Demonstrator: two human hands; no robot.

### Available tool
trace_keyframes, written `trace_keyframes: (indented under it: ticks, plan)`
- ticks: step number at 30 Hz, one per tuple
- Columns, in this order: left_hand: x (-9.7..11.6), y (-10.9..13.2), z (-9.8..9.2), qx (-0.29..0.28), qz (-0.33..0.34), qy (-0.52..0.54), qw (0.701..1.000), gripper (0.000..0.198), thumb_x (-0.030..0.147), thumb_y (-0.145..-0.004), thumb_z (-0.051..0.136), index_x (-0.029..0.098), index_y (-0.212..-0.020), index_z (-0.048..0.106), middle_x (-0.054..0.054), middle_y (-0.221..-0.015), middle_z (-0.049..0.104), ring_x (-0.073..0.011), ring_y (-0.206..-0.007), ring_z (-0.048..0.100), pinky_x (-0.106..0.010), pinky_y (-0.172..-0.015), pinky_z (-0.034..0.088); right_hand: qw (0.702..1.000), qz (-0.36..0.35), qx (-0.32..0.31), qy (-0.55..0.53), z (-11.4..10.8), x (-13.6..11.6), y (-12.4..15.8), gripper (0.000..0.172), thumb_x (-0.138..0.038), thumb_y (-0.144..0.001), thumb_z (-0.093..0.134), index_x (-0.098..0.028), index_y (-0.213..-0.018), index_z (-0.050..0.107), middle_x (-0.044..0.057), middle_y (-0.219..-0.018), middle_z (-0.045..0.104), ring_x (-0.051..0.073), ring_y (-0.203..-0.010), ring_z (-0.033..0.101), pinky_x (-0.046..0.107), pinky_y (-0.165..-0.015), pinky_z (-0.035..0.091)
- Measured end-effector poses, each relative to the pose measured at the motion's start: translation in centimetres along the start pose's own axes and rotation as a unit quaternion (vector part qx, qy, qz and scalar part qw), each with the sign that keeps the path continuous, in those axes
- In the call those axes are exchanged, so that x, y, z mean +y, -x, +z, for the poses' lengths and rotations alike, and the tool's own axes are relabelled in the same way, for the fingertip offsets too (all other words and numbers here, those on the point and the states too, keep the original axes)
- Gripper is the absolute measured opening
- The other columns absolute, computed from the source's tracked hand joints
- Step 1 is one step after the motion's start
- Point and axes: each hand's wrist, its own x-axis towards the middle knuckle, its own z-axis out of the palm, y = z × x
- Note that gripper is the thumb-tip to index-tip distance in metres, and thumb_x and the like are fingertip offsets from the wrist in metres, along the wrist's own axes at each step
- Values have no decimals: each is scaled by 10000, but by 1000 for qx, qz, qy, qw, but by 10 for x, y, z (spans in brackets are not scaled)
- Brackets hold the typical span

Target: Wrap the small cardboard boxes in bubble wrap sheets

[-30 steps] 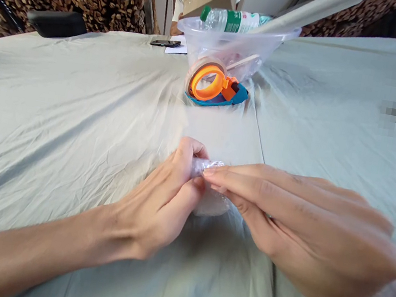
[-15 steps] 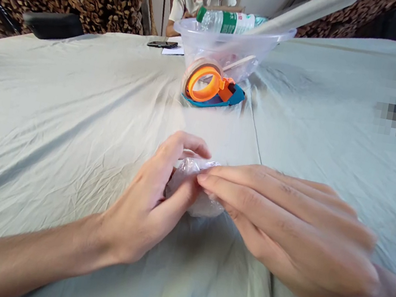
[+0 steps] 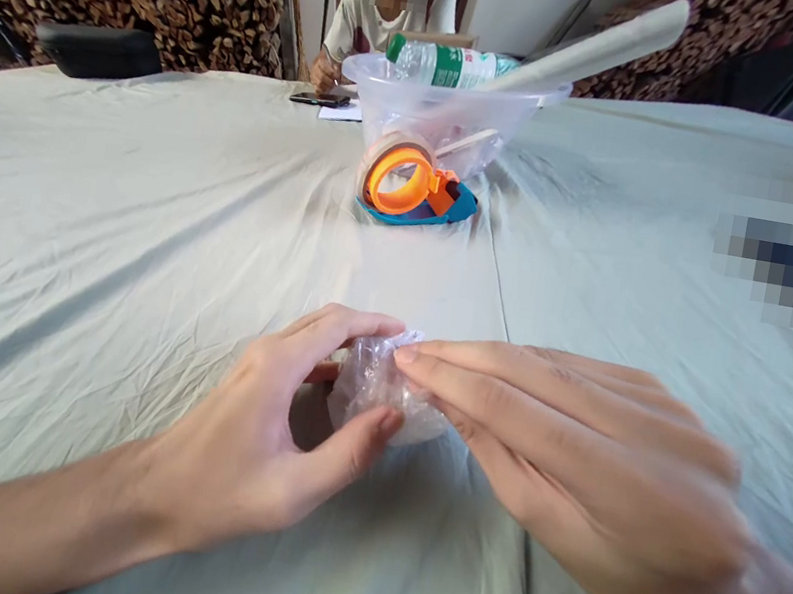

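Note:
A crumpled bundle of clear plastic wrap (image 3: 378,385) lies on the pale green cloth between my hands. My left hand (image 3: 277,419) curves round its left side, fingers at the far edge and thumb on the near side. From the right, my right hand (image 3: 569,448) grips the top of the bundle, its fingers pressed together and their tips on the plastic. Whatever the plastic contains cannot be made out. Beyond the hands stands an orange and blue tape dispenser (image 3: 419,202) with a roll of tape.
Behind the dispenser is a translucent basin (image 3: 377,91) holding a green-capped bottle (image 3: 450,65) and a white roll (image 3: 605,48). A phone (image 3: 321,99) and black case (image 3: 99,51) lie at the far left. A person (image 3: 351,26) sits across the table (image 3: 112,219).
My left thumb has moved down and away from my right fingertips, so more of the plastic shows. The seated person's hand has come into view beside the phone.

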Motion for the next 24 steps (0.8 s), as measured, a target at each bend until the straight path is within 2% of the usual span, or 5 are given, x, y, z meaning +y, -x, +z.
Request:
trace_keyframes:
  ticks: [4,8,14,18,24]
  plan:
    - [-3,2,2,-6,-3,-7,1000,432,352,-1068,803,282,-1469,657,-52,-1375,795,-200,-1073,820,-352,-931,689,1000,15,-18,-4,-2,-4,-2,245,-30,-1089,656,-199,-1152,822,17,-1098,931,176,-948,914,227,-888,741]
    - [-4,3,6,7,-7,4,1000,381,359,-1098,783,301,-1456,666,-44,-1400,790,-212,-1129,815,-390,-1023,680,999,47,-6,-7,4,-11,-8,185,-179,-1133,688,-273,-1139,847,12,-1095,922,217,-1007,907,292,-900,750]
    - [-1,4,8,-7,-45,58,997,300,400,-1104,783,329,-1364,652,0,-1056,781,-239,-1073,782,-313,-731,617,996,84,4,-4,13,-22,-28,165,-412,-1118,763,-316,-1201,868,53,-1145,894,281,-1118,872,371,-879,749]
    - [2,1,10,-11,-69,109,992,316,451,-1054,866,320,-1269,676,19,-859,699,-239,-1044,731,-262,-637,542,997,81,-10,-6,9,-22,-26,167,-373,-1131,743,-304,-1222,865,58,-1159,888,277,-1117,865,380,-908,743]
    - [2,-1,10,-4,-84,123,989,323,526,-1124,793,327,-1354,685,27,-1045,771,-160,-984,711,-233,-747,603,998,46,-32,5,3,-14,-3,202,-150,-1166,653,-212,-1109,836,37,-1187,901,181,-1095,855,301,-1081,679]
